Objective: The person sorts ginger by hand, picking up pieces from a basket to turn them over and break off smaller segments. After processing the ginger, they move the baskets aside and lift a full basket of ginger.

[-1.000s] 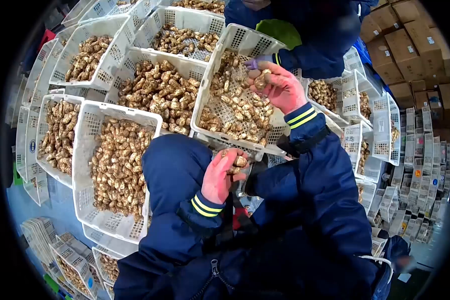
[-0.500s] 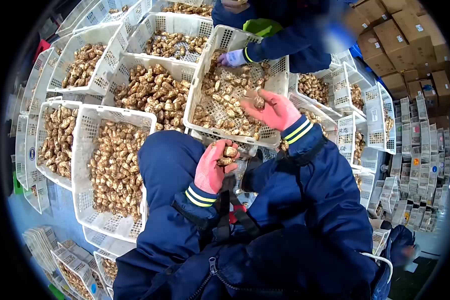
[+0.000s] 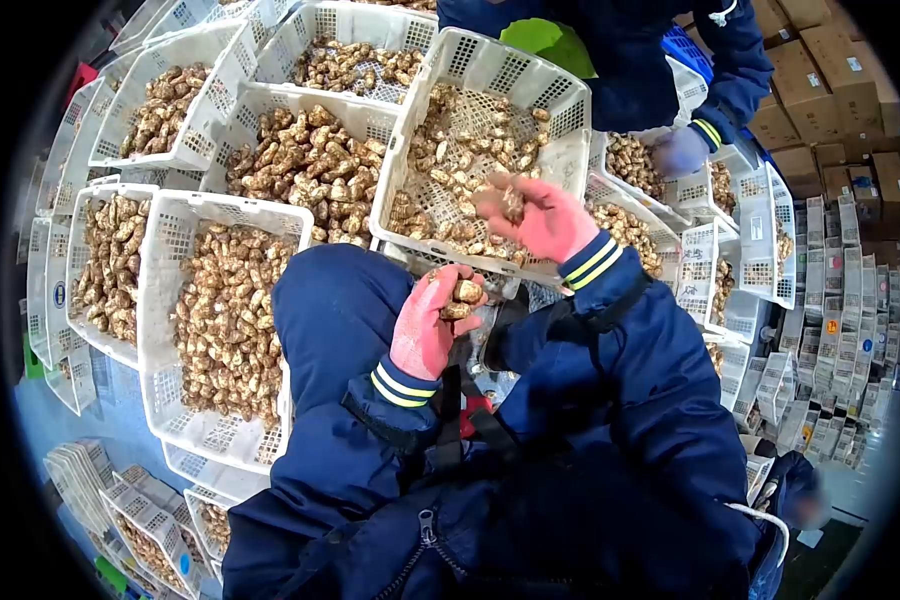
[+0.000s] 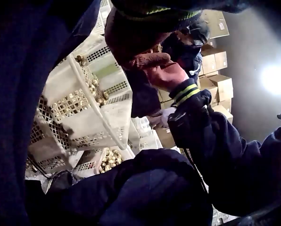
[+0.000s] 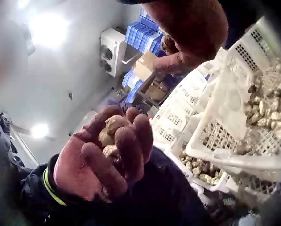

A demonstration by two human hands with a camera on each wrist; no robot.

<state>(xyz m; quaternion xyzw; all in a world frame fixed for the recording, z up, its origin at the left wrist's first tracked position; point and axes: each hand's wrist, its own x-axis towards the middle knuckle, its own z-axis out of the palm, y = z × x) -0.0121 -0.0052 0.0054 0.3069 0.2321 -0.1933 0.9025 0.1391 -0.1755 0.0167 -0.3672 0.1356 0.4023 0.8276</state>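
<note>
Both hands wear pink gloves. The left hand [image 3: 427,325] curls round a couple of brown-and-white tubers [image 3: 462,298], below the near edge of a white perforated crate [image 3: 485,262]; in the right wrist view this left hand [image 5: 105,157] has its fingers bent over them. Over that crate's near right corner, the right hand [image 3: 552,222] pinches one brown tuber [image 3: 513,205] between thumb and fingers. The right wrist view has the right hand [image 5: 190,35] at the top with a tuber partly hidden in it. Loose tubers [image 3: 460,180] lie spread over the crate's floor.
Fuller crates of tubers stand to the left, such as the near one [image 3: 160,400]. Another person in a dark blue jacket [image 3: 610,60] is across the crate, a gloved hand [image 3: 682,152] over crates at the right. Cardboard boxes [image 3: 810,80] are stacked behind.
The right hand has come back from deep over the crate to its near right corner, still with a tuber. The other person's hand has left this crate and moved right. The left hand keeps its tubers.
</note>
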